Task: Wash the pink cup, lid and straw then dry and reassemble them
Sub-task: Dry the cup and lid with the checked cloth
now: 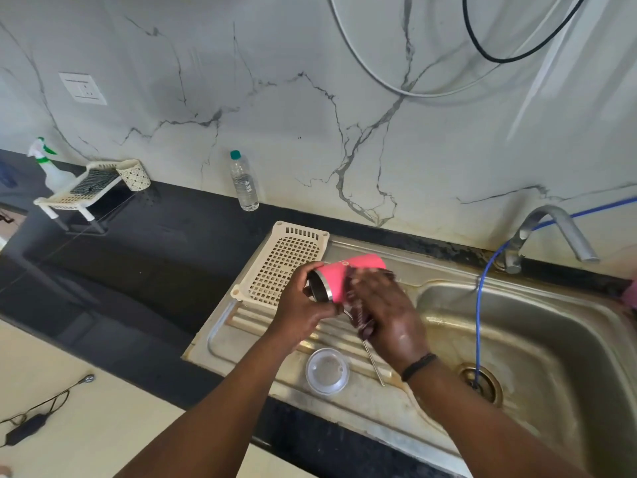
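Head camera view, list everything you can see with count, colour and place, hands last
pink metal cup: one, on its side, held over drainboard
clear round lid: one, on drainboard
thin metal straw: one, silver, drainboard, right of lid
dark scrubbing cloth: one, against cup
cream plastic basket: one, drainboard, behind cup
steel sink: one, right
clear water bottle: one, by wall
left hand: grips cup rim
right hand: holds cloth

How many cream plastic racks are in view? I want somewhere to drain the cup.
2. One rack sits on the sink's drainboard, just behind the left hand. The other rack stands on legs on the counter at far left.
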